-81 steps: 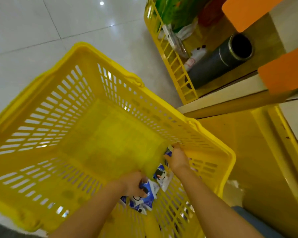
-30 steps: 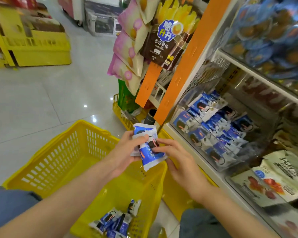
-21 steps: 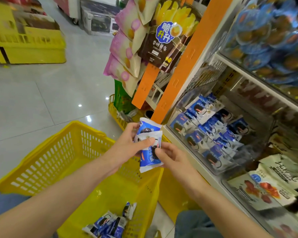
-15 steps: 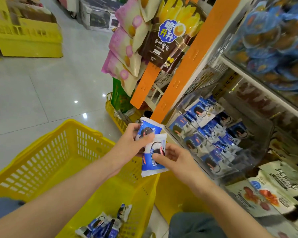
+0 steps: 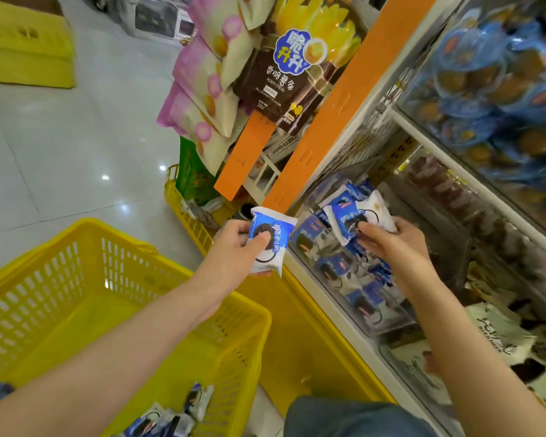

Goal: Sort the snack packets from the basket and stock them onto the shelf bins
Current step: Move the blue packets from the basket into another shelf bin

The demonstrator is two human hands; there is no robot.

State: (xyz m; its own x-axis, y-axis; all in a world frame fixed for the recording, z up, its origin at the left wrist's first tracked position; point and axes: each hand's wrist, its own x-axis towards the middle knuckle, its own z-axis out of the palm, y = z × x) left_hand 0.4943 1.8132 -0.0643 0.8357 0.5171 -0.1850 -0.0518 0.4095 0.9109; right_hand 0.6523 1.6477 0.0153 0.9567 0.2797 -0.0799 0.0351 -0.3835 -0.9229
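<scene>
right hand (image 5: 397,247) pinched packet (image 5: 349,216) over right bin (image 5: 316,279), apparently to drop | left hand (image 5: 234,250) gripped spare (image 5: 275,255), likely queued next

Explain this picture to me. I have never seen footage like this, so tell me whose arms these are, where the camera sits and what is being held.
There is no machine here. The two bare arms belong to a person restocking a shop, and the single picture comes from a wide-angle camera worn on their head, looking forward and down, which is why the edges bend.

The left hand grips a blue and white cookie packet. The right hand pinches a second packet over a clear shelf bin that already holds many packets of the same kind.

Below the arms stands a yellow basket on the tiled floor, with more blue packets lying in its near corner. Above, a bag of potato sticks hangs from the shelf end.
</scene>
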